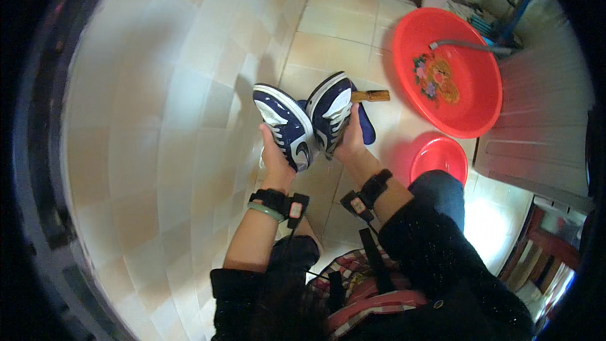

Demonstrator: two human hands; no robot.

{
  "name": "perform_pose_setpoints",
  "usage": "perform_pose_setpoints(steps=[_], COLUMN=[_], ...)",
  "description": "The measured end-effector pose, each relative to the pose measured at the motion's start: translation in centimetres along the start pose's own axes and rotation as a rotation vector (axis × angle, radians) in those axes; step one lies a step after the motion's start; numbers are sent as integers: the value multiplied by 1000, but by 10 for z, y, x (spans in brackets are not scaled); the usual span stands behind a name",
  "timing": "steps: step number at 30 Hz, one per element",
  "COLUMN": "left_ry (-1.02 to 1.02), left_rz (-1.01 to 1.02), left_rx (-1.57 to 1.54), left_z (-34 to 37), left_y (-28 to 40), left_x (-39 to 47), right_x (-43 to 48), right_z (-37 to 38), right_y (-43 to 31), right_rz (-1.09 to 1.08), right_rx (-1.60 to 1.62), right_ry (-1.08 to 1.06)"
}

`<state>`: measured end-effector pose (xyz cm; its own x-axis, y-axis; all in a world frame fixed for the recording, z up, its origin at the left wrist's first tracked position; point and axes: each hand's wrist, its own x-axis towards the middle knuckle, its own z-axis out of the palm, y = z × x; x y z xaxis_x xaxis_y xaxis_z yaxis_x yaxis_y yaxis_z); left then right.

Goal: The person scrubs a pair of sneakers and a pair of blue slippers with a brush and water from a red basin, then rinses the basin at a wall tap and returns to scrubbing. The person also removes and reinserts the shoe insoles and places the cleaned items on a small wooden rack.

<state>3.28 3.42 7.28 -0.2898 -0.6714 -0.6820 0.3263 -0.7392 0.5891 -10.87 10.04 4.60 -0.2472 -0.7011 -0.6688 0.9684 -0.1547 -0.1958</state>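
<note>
My left hand grips a navy and white sneaker with white laces, its toe pointing away from me. In my right hand is the matching sneaker, tilted so that its side touches the first one. Past my right thumb sticks out a wooden handle; its other end is hidden behind the shoe. A dark blue rounded piece shows beside that hand, mostly covered, and I cannot tell what it is. Both shoes look wet and glossy.
To the right, a large red plastic basin leans tilted, a grey hose reaching over it. Nearer me stands a smaller red basin. A tiled wall rises at left. A white appliance borders the right side.
</note>
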Motion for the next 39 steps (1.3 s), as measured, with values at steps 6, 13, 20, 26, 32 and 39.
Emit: perform_pose_setpoints(steps=[6,13,20,26,32,39], left_ry=[428,347,373,544,383,29], left_rz=[278,289,419,341,300,310], left_rx=[3,-164,6,733,878,1627], left_z=[18,-13,-69,-121,-116,-90], left_y=[-21,-38,-56,-86,-71,-24], left_x=[9,37,58,97,88,85], right_x=[59,94,114,108,59,36], right_z=[-20,-34,-44,-40,-21,8], right_y=[8,28,23,16,-4,-13], right_rz=[32,-5,-39,-114,-198,-194], right_rx=[-92,-94,82,211,214,267], right_ry=[79,154,-121,-166,-103,-219])
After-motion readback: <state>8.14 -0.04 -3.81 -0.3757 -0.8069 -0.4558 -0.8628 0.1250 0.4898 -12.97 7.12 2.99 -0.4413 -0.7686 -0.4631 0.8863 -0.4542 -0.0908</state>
